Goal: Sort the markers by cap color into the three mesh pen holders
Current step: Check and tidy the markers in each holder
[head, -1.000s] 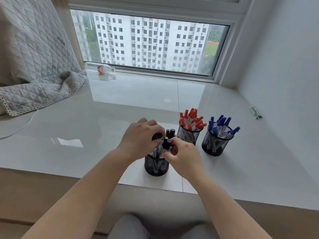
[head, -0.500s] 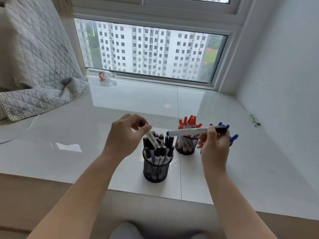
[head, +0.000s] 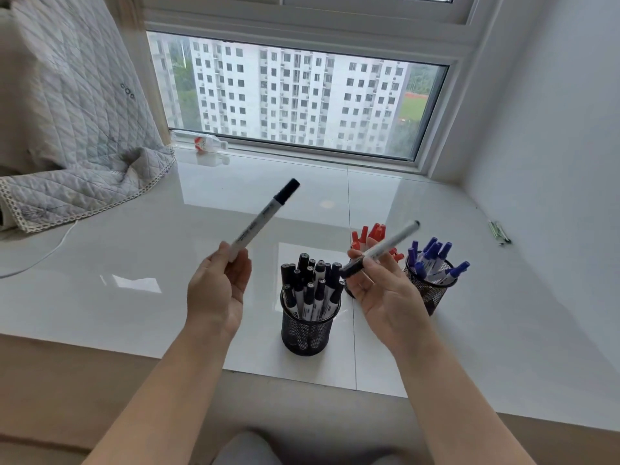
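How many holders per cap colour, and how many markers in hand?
Black holder: 1
Red holder: 1
Blue holder: 1
Left marker, black cap, in left hand: 1
Right marker, black cap, in right hand: 1
Total: 3 holders, 2 held markers

Apt bedroom – quilt (head: pixel 67 129), high-rise window (head: pixel 295 95)

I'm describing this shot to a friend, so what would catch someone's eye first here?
First, the two hands raised mid-frame: the left hand pinches a black-capped marker angled up toward the window, and the right hand holds another marker, its dark cap pointing left. Below and between them stands a mesh holder of black-capped markers, with the red-capped holder and the blue-capped holder behind the right hand.
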Motion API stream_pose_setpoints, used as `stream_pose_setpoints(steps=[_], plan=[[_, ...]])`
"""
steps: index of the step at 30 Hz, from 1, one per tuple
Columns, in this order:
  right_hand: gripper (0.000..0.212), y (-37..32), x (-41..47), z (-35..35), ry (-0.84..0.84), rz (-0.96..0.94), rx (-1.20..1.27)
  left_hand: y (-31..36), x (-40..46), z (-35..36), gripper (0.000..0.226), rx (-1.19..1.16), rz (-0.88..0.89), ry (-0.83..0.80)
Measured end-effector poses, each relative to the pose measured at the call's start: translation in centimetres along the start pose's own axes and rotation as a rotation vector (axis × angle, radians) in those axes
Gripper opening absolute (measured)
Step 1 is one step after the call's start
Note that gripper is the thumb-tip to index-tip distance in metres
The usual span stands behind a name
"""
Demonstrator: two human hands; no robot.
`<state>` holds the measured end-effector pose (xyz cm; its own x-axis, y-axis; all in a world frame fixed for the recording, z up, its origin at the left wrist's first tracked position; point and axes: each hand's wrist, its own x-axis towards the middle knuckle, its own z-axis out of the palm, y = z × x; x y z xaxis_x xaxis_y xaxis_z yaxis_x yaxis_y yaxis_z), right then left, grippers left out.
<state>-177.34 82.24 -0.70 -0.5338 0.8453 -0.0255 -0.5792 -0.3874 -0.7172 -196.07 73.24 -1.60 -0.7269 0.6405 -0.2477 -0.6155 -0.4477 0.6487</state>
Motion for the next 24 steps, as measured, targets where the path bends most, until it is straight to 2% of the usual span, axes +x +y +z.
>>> stream_pose_setpoints(steps=[4, 7, 12, 15, 19, 24], plan=[[0.026, 0.7, -0.1, 0.2, 0.070, -0.094, -0.431, -0.6, -0.8, 0.2, 0.011, -0.232, -0.211, -0.131], [0.020, 1.0, -0.4, 0.2, 0.087, -0.139, -0.595, -0.7, -1.2, 0.3, 0.023, -0.356, -0.290, -0.212], [0.014, 1.2, -0.6, 0.1, 0.113, -0.152, -0.639, -1.6, -1.3, 0.4, 0.018, -0.186, -0.239, -0.291], [0.015, 1.2, -0.6, 0.1, 0.120, -0.157, -0.632, -1.8, -1.3, 0.3, 0.026, -0.047, -0.132, -0.347], [0.017, 1.2, -0.7, 0.2, 0.108, -0.163, -0.611, -2.0, -1.4, 0.3, 0.032, 0.021, -0.107, -0.403], [0.019, 1.3, -0.9, 0.5, 0.070, -0.161, -0.602, -2.3, -1.7, 0.4, 0.028, 0.135, -0.053, -0.458]])
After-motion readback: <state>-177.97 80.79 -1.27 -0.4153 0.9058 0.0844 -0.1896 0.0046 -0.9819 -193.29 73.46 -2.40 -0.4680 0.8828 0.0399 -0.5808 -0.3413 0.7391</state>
